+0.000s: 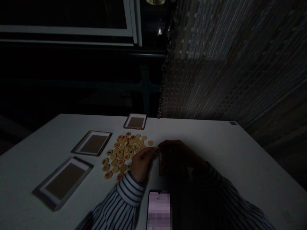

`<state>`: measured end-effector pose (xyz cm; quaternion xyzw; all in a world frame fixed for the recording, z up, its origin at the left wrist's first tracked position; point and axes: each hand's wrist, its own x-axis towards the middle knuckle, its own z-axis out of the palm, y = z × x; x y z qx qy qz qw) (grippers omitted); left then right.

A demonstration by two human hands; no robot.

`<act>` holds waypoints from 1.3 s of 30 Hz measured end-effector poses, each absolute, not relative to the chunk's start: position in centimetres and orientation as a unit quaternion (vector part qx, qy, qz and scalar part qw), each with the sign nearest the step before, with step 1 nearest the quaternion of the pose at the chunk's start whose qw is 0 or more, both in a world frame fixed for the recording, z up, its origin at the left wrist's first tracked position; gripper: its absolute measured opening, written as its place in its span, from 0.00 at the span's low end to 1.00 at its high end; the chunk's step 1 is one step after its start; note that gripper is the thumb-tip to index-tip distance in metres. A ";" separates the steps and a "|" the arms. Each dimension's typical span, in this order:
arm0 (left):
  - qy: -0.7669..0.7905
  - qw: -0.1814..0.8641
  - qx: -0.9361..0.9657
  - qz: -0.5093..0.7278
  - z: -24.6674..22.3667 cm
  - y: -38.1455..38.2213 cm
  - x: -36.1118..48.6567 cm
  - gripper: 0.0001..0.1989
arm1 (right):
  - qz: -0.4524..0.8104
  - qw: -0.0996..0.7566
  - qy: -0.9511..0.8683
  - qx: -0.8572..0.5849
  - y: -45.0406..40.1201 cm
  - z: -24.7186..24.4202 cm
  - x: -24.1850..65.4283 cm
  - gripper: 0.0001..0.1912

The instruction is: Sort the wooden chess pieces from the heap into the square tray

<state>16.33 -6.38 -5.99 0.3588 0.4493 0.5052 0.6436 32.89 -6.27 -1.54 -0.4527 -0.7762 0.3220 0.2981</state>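
Between the fingertips of my left hand [141,163] is a small round Chinese chess piece [156,151], pinched near the table's middle. My right hand [181,153] lies in deep shadow just to the right, its fingertips close to that piece; its grip is too dark to make out. Under it is a dark, box-like thing with a thin edge [160,169], mostly hidden by shadow. Left of my left hand, many loose wooden chess pieces [120,151] are spread in a pile, some with red or black characters, others plain side up.
Three shallow rectangular framed trays [92,142] with brown middles stand left of and behind the pieces on the white table [216,137]. A lit phone [158,210] lies at the front. A bead-string curtain [203,64] hangs behind on the right.
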 end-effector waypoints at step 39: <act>0.462 0.655 0.350 0.484 -5.0 -6.7 16.6 0.14 | 0.302 0.271 -0.792 -0.456 -6.4 -1.3 32.7 0.12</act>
